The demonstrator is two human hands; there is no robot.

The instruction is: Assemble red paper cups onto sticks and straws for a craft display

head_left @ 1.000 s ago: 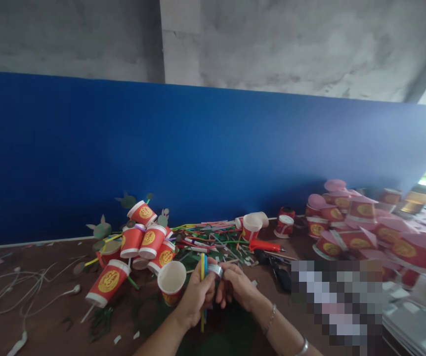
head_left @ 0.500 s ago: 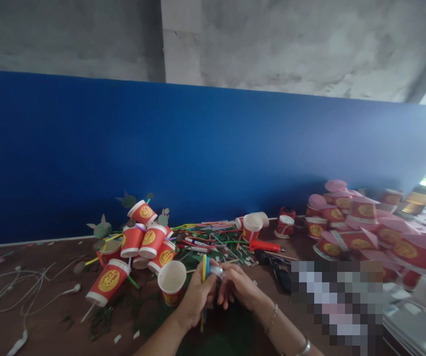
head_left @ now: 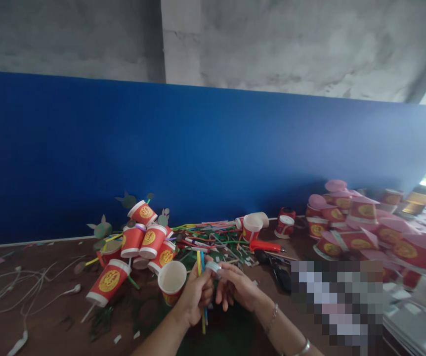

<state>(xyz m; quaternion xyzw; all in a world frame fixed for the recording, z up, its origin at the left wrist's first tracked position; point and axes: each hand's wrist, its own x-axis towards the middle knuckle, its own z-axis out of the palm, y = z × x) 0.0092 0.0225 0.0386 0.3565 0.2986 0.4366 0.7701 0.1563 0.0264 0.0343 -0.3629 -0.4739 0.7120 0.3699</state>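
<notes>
Yellow and blue drinking straws [head_left: 200, 263] stand nearly upright in my left hand [head_left: 197, 294], whose fingers are wrapped round them. Pinched in my right hand [head_left: 239, 286] is a small whitish roll of tape [head_left: 213, 268], right beside the straws and near my left thumb. Whether a strip of tape runs between roll and straws I cannot tell. An upright red paper cup [head_left: 172, 279] is just left of my left hand, its white inside facing me.
To the left lie a pile of red cups [head_left: 153, 240] with straws and rabbit cutouts, and white earphones [head_left: 23, 296]. Loose straws [head_left: 205, 227], a red glue gun or similar tool [head_left: 267, 246] and scissors-like black handles [head_left: 279, 274] lie behind. Pink-topped cups [head_left: 361, 212] crowd the right.
The upper ends of the straws have tilted slightly left. The tape roll has shifted a little left along with my left hand, and its flat side shows more.
</notes>
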